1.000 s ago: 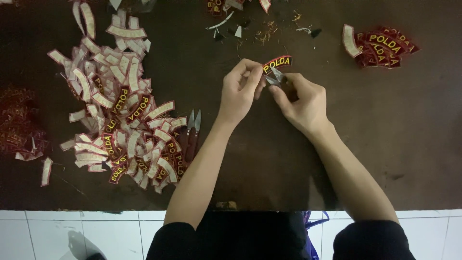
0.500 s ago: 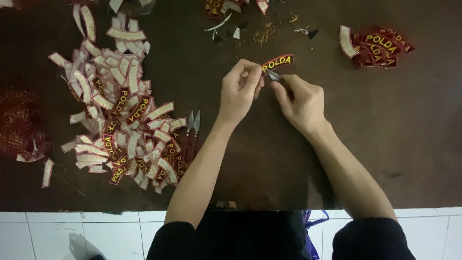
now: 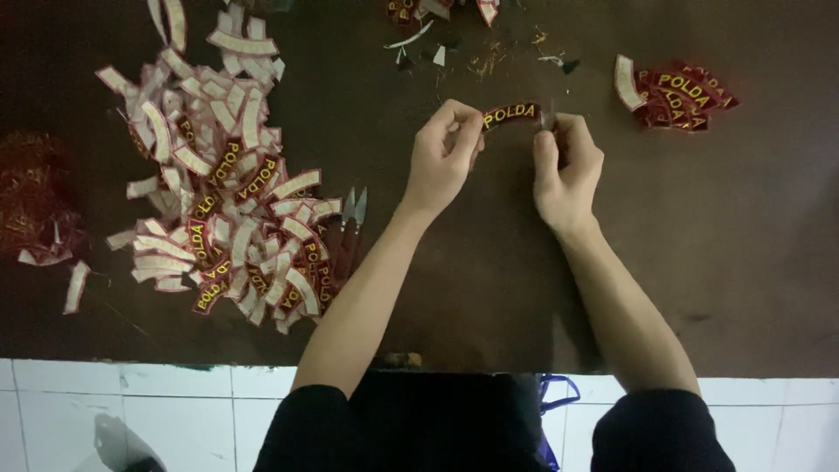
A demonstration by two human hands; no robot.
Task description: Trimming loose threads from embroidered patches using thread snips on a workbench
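Both forearms reach up from the lower edge of the view across a dark brown table, bare from black sleeves at the elbows. The left hand is curled, its thumb and fingertips pinched shut on the left end of a curved red embroidered patch with yellow lettering. The right hand is also curled, fingers closed at the patch's right end around a small metallic tool; what kind of tool it is cannot be told. The patch stretches between the two hands, face up toward the camera, just above the table surface.

Left of the held patch, well apart from it, lies a big loose pile of patches, many turned white back up and some red face up. At that pile's right edge, between it and the left forearm, rests a pair of small snips with red handles. Right of the held patch sits a small neat stack of red patches, with one white-backed piece at its left side. Above the held patch, near the table's far edge, thread scraps and trimmings are scattered. Far left of the big pile is a heap of red thread waste. Below the table's near edge runs a floor of white tiles.
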